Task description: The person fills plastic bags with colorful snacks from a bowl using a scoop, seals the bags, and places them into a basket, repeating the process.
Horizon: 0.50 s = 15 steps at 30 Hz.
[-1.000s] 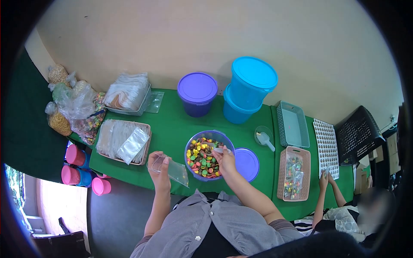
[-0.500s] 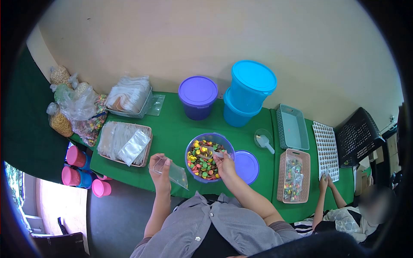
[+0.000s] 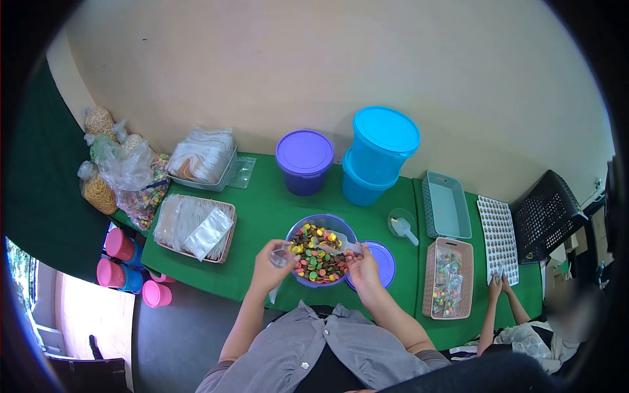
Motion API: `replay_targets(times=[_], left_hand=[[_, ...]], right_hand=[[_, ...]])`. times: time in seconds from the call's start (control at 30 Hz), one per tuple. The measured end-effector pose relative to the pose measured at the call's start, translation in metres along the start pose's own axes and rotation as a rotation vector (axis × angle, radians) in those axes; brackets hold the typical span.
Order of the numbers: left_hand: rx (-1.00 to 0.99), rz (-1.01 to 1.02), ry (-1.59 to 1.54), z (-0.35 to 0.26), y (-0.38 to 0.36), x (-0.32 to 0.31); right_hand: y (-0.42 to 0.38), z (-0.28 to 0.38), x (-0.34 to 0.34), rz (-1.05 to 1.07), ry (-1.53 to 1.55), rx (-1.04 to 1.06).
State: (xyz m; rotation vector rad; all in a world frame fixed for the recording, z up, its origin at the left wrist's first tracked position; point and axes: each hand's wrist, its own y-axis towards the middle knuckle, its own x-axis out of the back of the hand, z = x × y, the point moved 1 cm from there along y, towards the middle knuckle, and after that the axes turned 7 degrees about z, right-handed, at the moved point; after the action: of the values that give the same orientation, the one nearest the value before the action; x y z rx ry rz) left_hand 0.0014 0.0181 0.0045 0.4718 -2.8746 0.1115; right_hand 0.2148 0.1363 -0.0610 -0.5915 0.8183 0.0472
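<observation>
While the right hand [image 3: 363,267] grips a small clear scoop [image 3: 335,247] laid over the coloured candies in the purple bowl [image 3: 321,223], the left hand [image 3: 270,268] pinches a small clear bag [image 3: 282,257] at the bowl's left rim. Doing this well probably means keeping the bag's mouth spread and close against that rim. The scoop is best tipped slowly over the bowl, so strays drop back in.
</observation>
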Motion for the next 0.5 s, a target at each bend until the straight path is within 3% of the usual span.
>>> replay_targets(times=[0.07, 0.13, 0.23, 0.5], left_hand=[[0.046, 0.061, 0.057, 0.005, 0.006, -0.009], [-0.128, 0.052, 0.17, 0.0, 0.011, -0.02], [-0.211, 0.049, 0.378, -0.009, 0.018, -0.03], [-0.38, 0.076, 0.582, -0.021, 0.016, -0.048]], right_hand=[[-0.009, 0.013, -0.008, 0.05, -0.013, 0.02], [-0.01, 0.021, -0.007, 0.079, -0.01, 0.035], [-0.016, 0.029, -0.011, 0.129, -0.039, 0.076], [-0.036, 0.036, -0.024, 0.201, -0.258, 0.247]])
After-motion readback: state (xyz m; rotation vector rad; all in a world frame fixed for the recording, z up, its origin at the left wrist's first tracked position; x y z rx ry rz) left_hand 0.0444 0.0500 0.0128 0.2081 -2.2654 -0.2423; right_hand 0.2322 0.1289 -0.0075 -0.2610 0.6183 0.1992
